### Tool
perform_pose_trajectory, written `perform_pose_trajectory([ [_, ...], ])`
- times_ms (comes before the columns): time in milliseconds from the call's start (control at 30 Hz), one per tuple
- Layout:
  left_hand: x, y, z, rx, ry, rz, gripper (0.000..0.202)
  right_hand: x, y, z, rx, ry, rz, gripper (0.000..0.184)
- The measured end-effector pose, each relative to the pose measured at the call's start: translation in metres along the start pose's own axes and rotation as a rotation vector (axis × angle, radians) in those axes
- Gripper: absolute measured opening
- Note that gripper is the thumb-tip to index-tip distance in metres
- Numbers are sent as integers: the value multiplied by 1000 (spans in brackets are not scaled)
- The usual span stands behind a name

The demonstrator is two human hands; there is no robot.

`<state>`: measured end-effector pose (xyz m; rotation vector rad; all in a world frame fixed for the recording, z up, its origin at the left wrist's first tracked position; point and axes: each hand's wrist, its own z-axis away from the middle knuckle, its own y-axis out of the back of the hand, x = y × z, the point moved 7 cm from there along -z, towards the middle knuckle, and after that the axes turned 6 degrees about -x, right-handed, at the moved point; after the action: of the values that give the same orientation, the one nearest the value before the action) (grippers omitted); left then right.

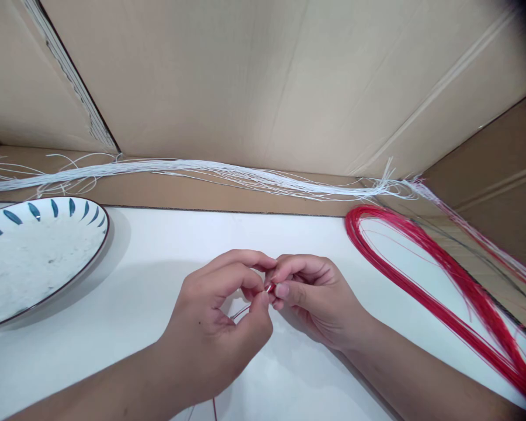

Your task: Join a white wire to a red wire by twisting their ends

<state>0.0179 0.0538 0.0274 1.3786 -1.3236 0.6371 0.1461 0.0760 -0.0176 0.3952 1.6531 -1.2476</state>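
Observation:
My left hand [217, 324] and my right hand [311, 298] meet over the middle of the white table [158, 251], fingertips touching. Both pinch a thin red string [270, 287] between thumb and forefinger. A loop of it shows under my left palm, and a strand runs down toward the table's near edge [214, 409]. A bundle of red strings [442, 292] lies looped on the table to the right of my right hand.
A white plate with blue leaf marks [35, 257] sits at the left. A long bundle of white strings [228, 172] lies along the cardboard ledge behind the table. Cardboard walls [263, 76] close in the back and right side.

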Motion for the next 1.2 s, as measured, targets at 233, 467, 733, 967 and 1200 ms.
perform_pose_trajectory([
  [233,1,-1,-3,7,-2,-33,18,-3,2,1,13,80,96,7],
  [467,-1,1,-2,20,8,-73,17,-1,3,0,53,60,82,9],
  [733,-2,0,-4,5,2,-87,16,0,2,0,26,62,61,9],
  [967,-3,0,-1,5,-2,-80,17,-1,1,0,-3,74,50,9],
  [1200,-3,1,-2,12,9,-84,16,0,2,-1,14,72,34,13],
])
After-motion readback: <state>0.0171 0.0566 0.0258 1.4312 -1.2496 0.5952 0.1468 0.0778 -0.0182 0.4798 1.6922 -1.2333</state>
